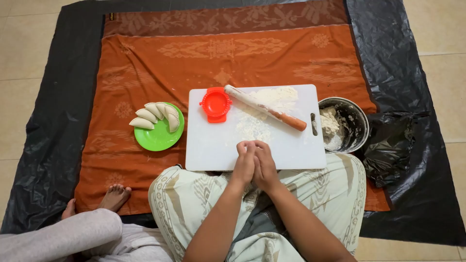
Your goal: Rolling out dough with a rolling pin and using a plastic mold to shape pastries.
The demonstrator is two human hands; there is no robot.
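The left hand (244,162) and the right hand (264,165) are pressed together palm to palm over the near edge of the white cutting board (213,145), fingers closed against each other. Whether anything sits between the palms cannot be told (nothing shows past the fingers).

Just beyond the fingertips the board is dusted with flour (264,109). Farther out and slightly to the right of the hands, a rolling pin (266,108) with an orange handle lies slanted across the flour. To the left of it, beyond the left hand, an orange-red dumpling press (215,104) rests shut on the board's far left corner.

Well to the left of the left hand, off the board, a green plate (160,138) holds 4 folded raw dumplings (155,115) fanned along its far rim. To the right of the right hand, touching the board's edge, stands a metal pot (357,127) with dough (330,122) inside. Another person's bare foot (115,196) rests on the orange cloth (145,68), near-left of the hands.
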